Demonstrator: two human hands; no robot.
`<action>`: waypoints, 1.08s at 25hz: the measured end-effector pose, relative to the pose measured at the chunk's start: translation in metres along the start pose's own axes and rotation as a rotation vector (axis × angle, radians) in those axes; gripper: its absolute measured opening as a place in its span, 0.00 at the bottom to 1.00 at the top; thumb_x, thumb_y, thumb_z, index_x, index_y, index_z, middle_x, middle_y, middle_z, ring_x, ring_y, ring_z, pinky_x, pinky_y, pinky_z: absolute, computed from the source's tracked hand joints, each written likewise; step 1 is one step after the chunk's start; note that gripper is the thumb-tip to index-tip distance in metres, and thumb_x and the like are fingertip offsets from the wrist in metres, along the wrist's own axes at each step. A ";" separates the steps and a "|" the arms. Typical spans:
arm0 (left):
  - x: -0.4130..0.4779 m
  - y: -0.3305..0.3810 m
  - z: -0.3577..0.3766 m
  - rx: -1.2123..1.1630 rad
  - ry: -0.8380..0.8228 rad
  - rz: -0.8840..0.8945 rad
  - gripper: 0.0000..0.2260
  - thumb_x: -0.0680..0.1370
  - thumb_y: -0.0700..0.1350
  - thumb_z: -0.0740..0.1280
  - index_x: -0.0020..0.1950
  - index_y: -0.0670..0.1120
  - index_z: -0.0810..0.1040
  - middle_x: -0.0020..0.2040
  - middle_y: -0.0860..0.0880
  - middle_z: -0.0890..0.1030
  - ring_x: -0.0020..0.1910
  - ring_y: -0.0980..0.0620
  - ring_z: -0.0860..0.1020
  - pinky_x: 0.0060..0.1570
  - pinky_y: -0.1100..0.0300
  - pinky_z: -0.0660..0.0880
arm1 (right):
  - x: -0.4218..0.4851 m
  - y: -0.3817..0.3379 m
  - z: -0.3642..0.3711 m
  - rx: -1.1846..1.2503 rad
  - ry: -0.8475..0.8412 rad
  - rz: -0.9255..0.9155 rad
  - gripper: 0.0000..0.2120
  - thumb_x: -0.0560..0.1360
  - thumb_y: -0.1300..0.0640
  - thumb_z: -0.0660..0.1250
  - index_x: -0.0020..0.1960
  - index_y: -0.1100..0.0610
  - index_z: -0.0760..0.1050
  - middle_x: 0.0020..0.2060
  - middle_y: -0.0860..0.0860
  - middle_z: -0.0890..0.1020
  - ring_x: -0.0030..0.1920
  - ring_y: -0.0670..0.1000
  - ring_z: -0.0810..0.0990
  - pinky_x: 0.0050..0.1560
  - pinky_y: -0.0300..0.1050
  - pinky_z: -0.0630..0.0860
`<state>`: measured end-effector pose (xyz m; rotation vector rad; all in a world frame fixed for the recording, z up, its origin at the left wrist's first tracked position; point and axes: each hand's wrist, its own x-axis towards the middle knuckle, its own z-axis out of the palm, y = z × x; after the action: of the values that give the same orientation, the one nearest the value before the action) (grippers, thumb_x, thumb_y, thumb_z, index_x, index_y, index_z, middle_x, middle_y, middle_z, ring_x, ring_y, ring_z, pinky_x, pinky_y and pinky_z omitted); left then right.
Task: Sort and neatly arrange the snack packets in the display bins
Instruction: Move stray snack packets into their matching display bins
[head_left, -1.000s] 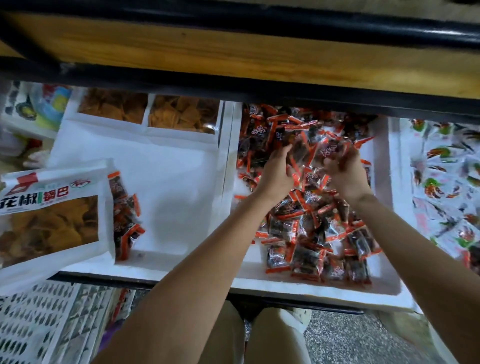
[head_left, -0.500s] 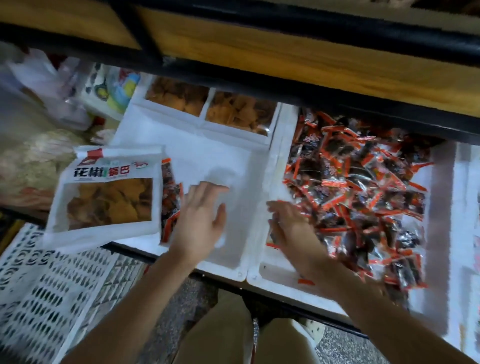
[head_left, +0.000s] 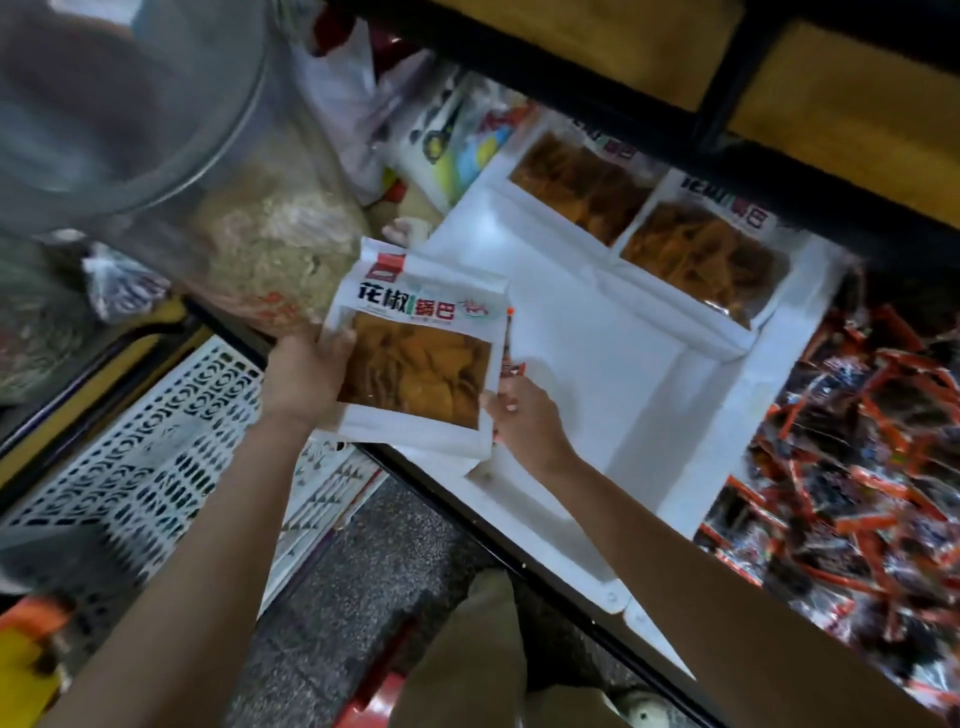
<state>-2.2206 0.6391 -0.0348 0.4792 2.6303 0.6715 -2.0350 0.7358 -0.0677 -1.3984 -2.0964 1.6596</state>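
Note:
A white bag of orange crisps (head_left: 415, 358) with a clear window is held over the near left corner of the white foam bin (head_left: 613, 384). My left hand (head_left: 304, 374) grips its left edge. My right hand (head_left: 519, 410) pinches its lower right corner, where small red-and-black packets (head_left: 511, 364) peek out from behind the bag. Two more bags of the same crisps (head_left: 639, 218) lie at the far end of this bin. The bin to the right holds a heap of small red-and-black packets (head_left: 852, 447).
A white perforated crate (head_left: 135, 452) stands low on the left. Big clear bags of pale snacks (head_left: 275, 234) sit behind it. A black-framed wooden shelf (head_left: 779, 104) overhangs the bins. Speckled floor and my legs are below.
Both hands left the heap of small packets and moved left. The left hand, open over the white bin half a second ago, now grips the crisp bag; the right hand has joined it.

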 end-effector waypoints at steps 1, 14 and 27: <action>0.003 -0.001 -0.002 -0.018 0.013 0.006 0.21 0.80 0.54 0.62 0.58 0.36 0.75 0.51 0.36 0.79 0.53 0.36 0.76 0.43 0.53 0.67 | 0.001 0.001 0.000 -0.030 0.000 0.003 0.10 0.78 0.57 0.63 0.52 0.64 0.74 0.43 0.55 0.78 0.47 0.59 0.80 0.51 0.56 0.77; -0.034 -0.003 -0.049 -0.040 0.410 0.436 0.10 0.80 0.44 0.63 0.44 0.39 0.70 0.39 0.44 0.73 0.36 0.46 0.70 0.34 0.56 0.62 | 0.060 0.018 0.008 -0.514 -0.091 -0.452 0.17 0.78 0.62 0.60 0.67 0.62 0.68 0.64 0.58 0.73 0.64 0.60 0.70 0.65 0.52 0.68; -0.028 0.001 -0.045 -0.072 0.449 0.580 0.08 0.81 0.41 0.62 0.45 0.37 0.72 0.43 0.41 0.74 0.41 0.44 0.73 0.37 0.53 0.69 | 0.037 0.073 -0.040 -1.123 -0.403 -0.732 0.23 0.71 0.33 0.56 0.59 0.44 0.72 0.62 0.51 0.77 0.58 0.58 0.77 0.48 0.56 0.75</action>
<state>-2.2163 0.6114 0.0104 1.2175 2.8626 1.1592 -1.9903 0.7875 -0.1273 -0.1735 -3.3802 0.4360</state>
